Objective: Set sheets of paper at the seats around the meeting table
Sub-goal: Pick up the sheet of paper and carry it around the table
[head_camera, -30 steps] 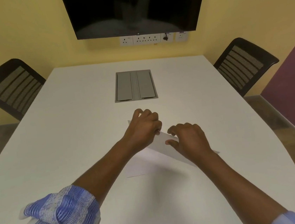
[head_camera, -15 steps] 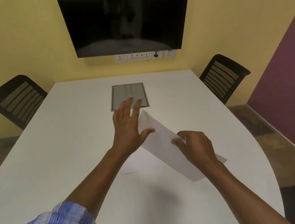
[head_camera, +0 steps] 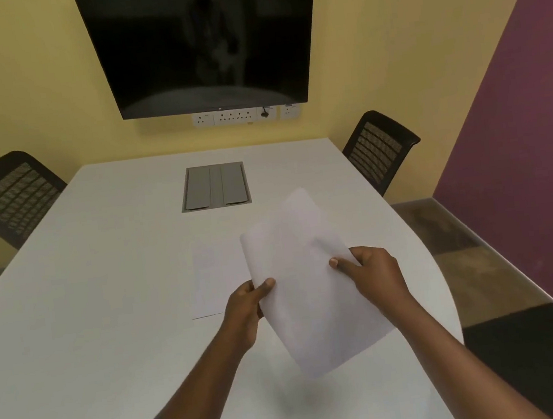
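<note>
Head view: barely begun, with one paper sheet (head_camera: 305, 281) pinched by left hand (head_camera: 244, 304) and right hand (head_camera: 377, 273) above the meeting table (head_camera: 106, 297), paper stack (head_camera: 219, 278) mid-table, no seat visibly served.

Both hands raised, forearms extended; left (head_camera: 244, 304) pinching; right (head_camera: 375, 272) pinching.

White meeting table (head_camera: 89, 299), smooth top, far edge straight below wall, right edge curving toward near side. Grey cable hatch (head_camera: 214, 186) set flush in top near far end (two closed flaps, narrow strip between). Sheet of paper (head_camera: 212, 282) lying flat near table centre, white on white, near edge marked by thin shadow, right part hidden.
</note>
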Tool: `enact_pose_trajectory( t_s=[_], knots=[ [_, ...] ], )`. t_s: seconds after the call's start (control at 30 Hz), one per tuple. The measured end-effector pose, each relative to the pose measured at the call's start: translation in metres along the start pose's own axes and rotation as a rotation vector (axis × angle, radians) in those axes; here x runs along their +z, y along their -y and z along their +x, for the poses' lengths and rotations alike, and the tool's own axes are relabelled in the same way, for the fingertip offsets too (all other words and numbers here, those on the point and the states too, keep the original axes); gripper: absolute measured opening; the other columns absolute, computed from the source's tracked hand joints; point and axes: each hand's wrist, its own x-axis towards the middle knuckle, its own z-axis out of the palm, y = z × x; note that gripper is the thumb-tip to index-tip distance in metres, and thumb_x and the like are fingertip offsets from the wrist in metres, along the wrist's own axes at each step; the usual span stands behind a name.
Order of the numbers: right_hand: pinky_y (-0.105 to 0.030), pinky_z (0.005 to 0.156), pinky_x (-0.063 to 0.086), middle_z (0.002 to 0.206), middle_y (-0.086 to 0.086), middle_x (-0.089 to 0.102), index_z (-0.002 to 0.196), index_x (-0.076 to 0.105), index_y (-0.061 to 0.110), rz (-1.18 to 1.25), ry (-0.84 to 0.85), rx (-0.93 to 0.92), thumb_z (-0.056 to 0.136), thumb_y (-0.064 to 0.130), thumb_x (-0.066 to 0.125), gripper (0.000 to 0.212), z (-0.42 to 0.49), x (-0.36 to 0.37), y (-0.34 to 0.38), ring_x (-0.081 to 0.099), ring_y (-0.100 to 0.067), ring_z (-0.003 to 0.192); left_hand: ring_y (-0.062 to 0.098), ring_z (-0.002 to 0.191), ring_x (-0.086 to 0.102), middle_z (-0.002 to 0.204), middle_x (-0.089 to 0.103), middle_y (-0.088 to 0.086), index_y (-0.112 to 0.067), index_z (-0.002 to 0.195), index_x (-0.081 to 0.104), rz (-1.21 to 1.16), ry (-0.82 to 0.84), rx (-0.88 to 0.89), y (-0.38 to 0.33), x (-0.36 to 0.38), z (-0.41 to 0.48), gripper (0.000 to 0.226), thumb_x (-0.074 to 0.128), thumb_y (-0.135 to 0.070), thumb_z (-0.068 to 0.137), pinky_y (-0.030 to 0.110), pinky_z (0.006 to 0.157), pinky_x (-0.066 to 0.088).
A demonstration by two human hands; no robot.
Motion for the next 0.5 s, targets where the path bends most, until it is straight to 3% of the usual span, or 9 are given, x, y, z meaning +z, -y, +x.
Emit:
enact_pose_trajectory(
  t_s=[0.07,0.13,0.3,0.5],
  knots=[
    [-0.010,0.043,0.038,0.052,0.014,0.065,0.059,0.067,0.023,0.035,-0.011,0.034,0.087,0.038,0.076,0.033,-0.007,-0.015,-0.010,0.059,0.001,0.046,0.026,0.088,0.073,0.105,0.076,0.014,-0.001,0.096,0.068,-0.012,-0.024,0.005,0.007,0.011,-0.003,0.020,0.077,-0.015,0.086,0.039,0.079,0.058],
    [-0.018,0.049,0.046,0.061,0.005,0.072,0.067,0.072,0.020,0.056,-0.028,0.067,0.086,0.039,0.078,0.028,-0.016,-0.030,-0.018,0.066,-0.008,0.055,0.026,0.082,0.070,0.094,0.069,0.015,-0.003,0.082,0.055,-0.005,-0.026,0.008,0.011,0.024,-0.009,0.021,0.075,-0.009,0.088,0.041,0.080,0.058],
    [-0.039,0.063,0.059,0.075,-0.007,0.076,0.078,0.075,0.010,0.086,-0.109,0.126,0.086,0.040,0.078,0.032,-0.042,-0.056,-0.034,0.072,-0.028,0.071,0.029,0.093,0.069,0.105,0.072,0.017,-0.003,0.105,0.064,0.009,-0.013,0.026,0.019,0.051,-0.032,0.019,0.073,-0.009,0.089,0.044,0.089,0.059],
    [-0.053,0.084,0.058,0.091,-0.016,0.074,0.092,0.070,0.000,0.301,-0.236,0.252,0.089,0.040,0.075,0.041,-0.087,-0.068,-0.046,0.071,-0.037,0.087,0.024,0.097,0.074,0.109,0.077,0.009,-0.009,0.109,0.072,-0.094,0.165,0.033,0.017,0.074,-0.064,0.023,0.074,-0.021,0.090,0.036,0.078,0.059]
  ],
)
